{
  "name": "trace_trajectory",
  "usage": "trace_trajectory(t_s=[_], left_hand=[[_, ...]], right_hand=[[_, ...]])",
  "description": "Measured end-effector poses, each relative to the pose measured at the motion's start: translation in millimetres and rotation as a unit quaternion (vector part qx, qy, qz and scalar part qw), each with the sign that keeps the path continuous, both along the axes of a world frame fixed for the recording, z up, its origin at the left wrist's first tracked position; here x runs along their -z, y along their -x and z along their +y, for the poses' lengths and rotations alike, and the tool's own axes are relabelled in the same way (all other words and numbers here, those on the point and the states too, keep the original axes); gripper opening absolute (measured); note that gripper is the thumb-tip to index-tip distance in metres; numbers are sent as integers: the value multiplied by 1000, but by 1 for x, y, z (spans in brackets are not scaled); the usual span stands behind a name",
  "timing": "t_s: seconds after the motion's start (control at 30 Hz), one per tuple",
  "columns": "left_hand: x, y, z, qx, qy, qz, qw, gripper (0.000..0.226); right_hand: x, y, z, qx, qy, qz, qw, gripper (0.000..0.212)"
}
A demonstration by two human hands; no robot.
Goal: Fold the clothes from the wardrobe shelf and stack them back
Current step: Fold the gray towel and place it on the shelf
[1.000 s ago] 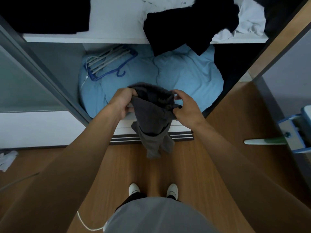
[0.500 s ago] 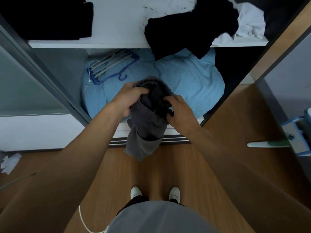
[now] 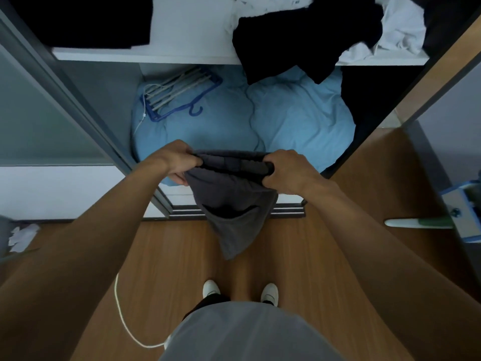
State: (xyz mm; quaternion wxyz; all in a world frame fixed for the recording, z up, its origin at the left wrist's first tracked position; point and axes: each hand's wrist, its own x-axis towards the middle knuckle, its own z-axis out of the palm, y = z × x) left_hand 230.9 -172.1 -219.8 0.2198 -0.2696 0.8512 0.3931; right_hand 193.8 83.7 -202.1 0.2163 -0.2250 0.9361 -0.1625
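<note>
A dark grey garment hangs in front of me over the wooden floor, its waistband stretched level between my hands. My left hand grips the band's left end and my right hand grips its right end. Above, the white wardrobe shelf carries a folded black stack on its left. On the shelf's right lie a loose black garment, which droops over the shelf's edge, and crumpled white clothes.
Below the shelf lies light blue bedding with a blue hanger on it. The grey sliding door frame runs at left. A blue and white object stands at right. A white cord and crumpled paper lie on the floor.
My hands have drawn apart, and the bunched grey garment now has its waistband pulled out straight between them. The view has tilted down a little.
</note>
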Motion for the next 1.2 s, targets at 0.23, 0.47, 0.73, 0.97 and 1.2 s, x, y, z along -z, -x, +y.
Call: trace_trajectory(t_s=[0.23,0.47,0.73,0.97,1.2], left_hand=[[24,-3,17,-163,-159,88,970,14],[9,11,38,-262,-234,134,927,23],[-11,28,48,-270,-323,178,890,24],[-25,21,20,-121,-335,226,907,29],[-23,15,23,-87,-262,262,925,17]], right_hand=[[4,-9,7,140,156,-271,939,29],[9,-12,8,181,308,-298,885,35],[28,-26,-19,61,277,-115,952,101],[35,-32,-12,119,363,142,913,58],[7,-36,-35,6,283,138,949,48]])
